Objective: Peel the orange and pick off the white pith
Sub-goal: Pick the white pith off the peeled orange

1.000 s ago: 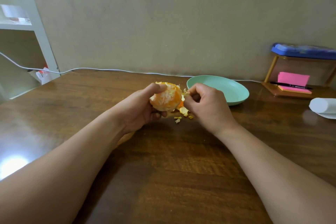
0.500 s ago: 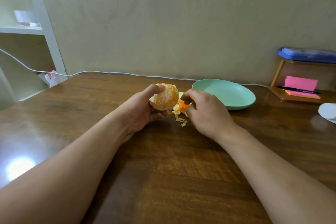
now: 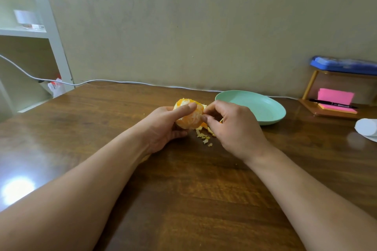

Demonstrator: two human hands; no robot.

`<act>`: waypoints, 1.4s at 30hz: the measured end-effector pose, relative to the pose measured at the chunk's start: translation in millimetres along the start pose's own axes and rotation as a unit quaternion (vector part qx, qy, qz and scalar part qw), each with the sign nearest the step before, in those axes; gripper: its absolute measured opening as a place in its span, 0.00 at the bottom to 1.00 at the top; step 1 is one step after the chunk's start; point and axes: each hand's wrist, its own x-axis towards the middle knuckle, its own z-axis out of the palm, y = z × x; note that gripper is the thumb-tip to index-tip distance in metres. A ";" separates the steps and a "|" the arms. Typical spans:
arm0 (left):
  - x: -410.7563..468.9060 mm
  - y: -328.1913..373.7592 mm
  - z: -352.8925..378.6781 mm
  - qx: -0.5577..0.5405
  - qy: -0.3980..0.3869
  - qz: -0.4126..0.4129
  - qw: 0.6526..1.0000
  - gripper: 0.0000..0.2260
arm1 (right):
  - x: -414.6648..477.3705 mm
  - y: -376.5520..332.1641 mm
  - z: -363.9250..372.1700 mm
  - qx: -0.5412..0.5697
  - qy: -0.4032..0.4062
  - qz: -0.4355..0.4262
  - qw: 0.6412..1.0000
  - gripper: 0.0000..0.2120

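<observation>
My left hand grips a peeled orange just above the wooden table, thumb laid across its top. White pith still streaks the fruit. My right hand is right beside it, thumb and forefinger pinched together against the orange's right side; whether a strand of pith is between them I cannot tell. Under and between the hands lies a small heap of peel and pith scraps, partly hidden by the right hand.
A mint-green plate stands just behind my right hand. Far right: a wooden stand with pink sticky notes, a pen and a blue case, plus a white roll. A white cable runs along the wall.
My right hand has come up from the scrap heap to the orange's right side and pinches there. The left thumb has slid over the top of the fruit. The camera shifted slightly.
</observation>
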 end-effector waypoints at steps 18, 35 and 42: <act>2.8 -5.5 4.2 0.076 0.047 0.007 0.996 0.36 | 5.5 -3.3 2.6 -0.115 0.028 -0.052 0.992 0.12; -0.1 0.1 3.1 0.042 0.029 -0.021 0.998 0.39 | 4.2 6.8 -1.7 -0.053 -0.002 -0.038 0.998 0.07; -4.4 3.3 3.1 -0.010 0.001 -0.049 0.999 0.23 | 6.5 10.9 1.3 -0.040 0.016 -0.024 0.999 0.05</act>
